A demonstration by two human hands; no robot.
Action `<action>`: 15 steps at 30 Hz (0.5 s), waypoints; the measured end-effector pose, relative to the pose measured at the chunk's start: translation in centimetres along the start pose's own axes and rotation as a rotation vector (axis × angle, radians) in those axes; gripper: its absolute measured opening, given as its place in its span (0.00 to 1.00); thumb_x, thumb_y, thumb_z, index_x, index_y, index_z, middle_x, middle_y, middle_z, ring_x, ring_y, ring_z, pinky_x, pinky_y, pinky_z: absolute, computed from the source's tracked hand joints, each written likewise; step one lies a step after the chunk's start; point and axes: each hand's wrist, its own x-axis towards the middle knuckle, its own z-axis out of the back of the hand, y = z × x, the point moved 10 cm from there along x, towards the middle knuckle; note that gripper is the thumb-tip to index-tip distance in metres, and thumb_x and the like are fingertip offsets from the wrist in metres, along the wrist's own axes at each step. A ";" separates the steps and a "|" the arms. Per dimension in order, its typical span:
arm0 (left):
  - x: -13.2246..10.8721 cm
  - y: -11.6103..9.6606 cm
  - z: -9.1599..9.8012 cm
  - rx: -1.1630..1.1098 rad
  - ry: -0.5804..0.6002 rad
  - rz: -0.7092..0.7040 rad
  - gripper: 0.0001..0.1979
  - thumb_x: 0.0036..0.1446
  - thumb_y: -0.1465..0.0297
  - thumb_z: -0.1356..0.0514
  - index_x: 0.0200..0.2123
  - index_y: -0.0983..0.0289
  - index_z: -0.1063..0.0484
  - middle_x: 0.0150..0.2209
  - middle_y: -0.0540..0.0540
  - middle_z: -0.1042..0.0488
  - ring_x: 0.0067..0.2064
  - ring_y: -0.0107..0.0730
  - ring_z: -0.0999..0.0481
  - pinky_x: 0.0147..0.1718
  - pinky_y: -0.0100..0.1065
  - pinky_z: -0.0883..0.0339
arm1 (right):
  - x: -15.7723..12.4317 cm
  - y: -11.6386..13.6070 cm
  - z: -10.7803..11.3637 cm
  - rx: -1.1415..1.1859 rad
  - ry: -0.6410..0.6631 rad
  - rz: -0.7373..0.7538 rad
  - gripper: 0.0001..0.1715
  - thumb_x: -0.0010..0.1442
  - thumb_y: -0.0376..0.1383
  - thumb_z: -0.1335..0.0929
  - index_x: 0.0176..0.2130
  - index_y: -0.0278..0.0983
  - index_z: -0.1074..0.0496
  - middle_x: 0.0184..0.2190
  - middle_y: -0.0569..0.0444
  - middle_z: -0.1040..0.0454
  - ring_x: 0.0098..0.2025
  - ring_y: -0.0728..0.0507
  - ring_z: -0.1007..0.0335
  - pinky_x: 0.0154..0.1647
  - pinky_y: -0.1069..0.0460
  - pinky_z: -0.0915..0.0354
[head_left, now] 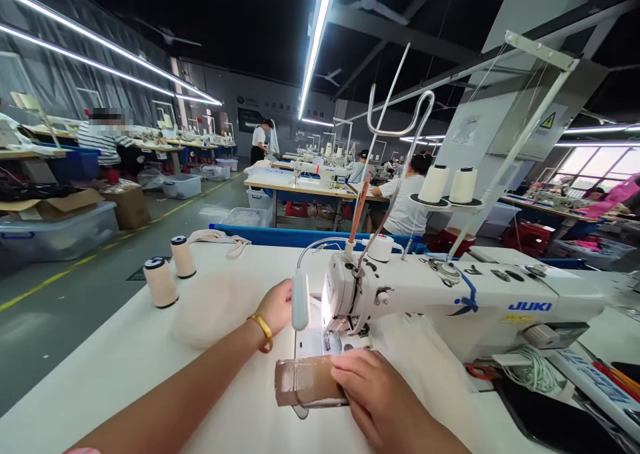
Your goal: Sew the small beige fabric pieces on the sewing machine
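Brown piece lies at the bench's front edge, no stitching visible to me. Open bench around two thread cones leftward; my left hand sits on cream cloth, fingers hidden; right hand presses flat on the piece; sewing machine walls the right

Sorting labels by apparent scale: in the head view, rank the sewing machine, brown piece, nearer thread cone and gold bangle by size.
1. sewing machine
2. brown piece
3. nearer thread cone, farther from the camera, so its rank against the piece is unsure
4. gold bangle
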 end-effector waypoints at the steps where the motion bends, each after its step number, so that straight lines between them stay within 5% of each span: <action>1: -0.9 -0.4 0.9 0.016 0.011 0.001 0.12 0.70 0.64 0.39 0.50 0.65 0.25 0.44 0.55 0.21 0.44 0.39 0.20 0.45 0.42 0.23 | 0.2 0.9 0.2 0.064 0.006 0.041 0.26 0.62 0.23 0.36 0.56 0.42 0.30 0.51 0.48 0.19 0.51 0.38 0.22 0.51 0.44 0.26; 5: -5.2 -2.2 3.4 0.066 0.041 -0.007 0.09 0.64 0.67 0.46 0.34 0.61 0.28 0.26 0.47 0.30 0.31 0.34 0.28 0.33 0.34 0.33 | 1.9 3.6 0.3 0.206 -0.018 0.050 0.34 0.63 0.24 0.36 0.64 0.47 0.38 0.54 0.50 0.20 0.54 0.40 0.22 0.56 0.46 0.27; 10: -10.8 -4.9 3.9 0.154 0.112 -0.085 0.11 0.60 0.61 0.45 0.29 0.60 0.32 0.29 0.49 0.28 0.34 0.36 0.30 0.35 0.35 0.37 | 5.1 4.6 -1.8 0.250 -0.082 -0.147 0.43 0.65 0.33 0.31 0.73 0.46 0.47 0.62 0.42 0.28 0.59 0.33 0.26 0.54 0.42 0.26; 13: -14.0 -6.2 3.6 0.236 0.204 -0.153 0.12 0.61 0.63 0.46 0.26 0.60 0.35 0.29 0.49 0.29 0.33 0.34 0.31 0.34 0.34 0.38 | 6.7 3.9 -4.7 0.616 0.045 -0.305 0.48 0.60 0.39 0.25 0.72 0.52 0.44 0.55 0.48 0.24 0.49 0.36 0.23 0.45 0.45 0.26; 15: -15.4 -5.8 3.9 0.217 0.269 -0.090 0.12 0.61 0.63 0.45 0.26 0.60 0.35 0.27 0.47 0.33 0.30 0.31 0.35 0.31 0.32 0.41 | 7.3 3.8 -7.2 0.911 0.231 -0.413 0.43 0.56 0.43 0.21 0.66 0.54 0.35 0.47 0.55 0.23 0.41 0.41 0.24 0.38 0.49 0.29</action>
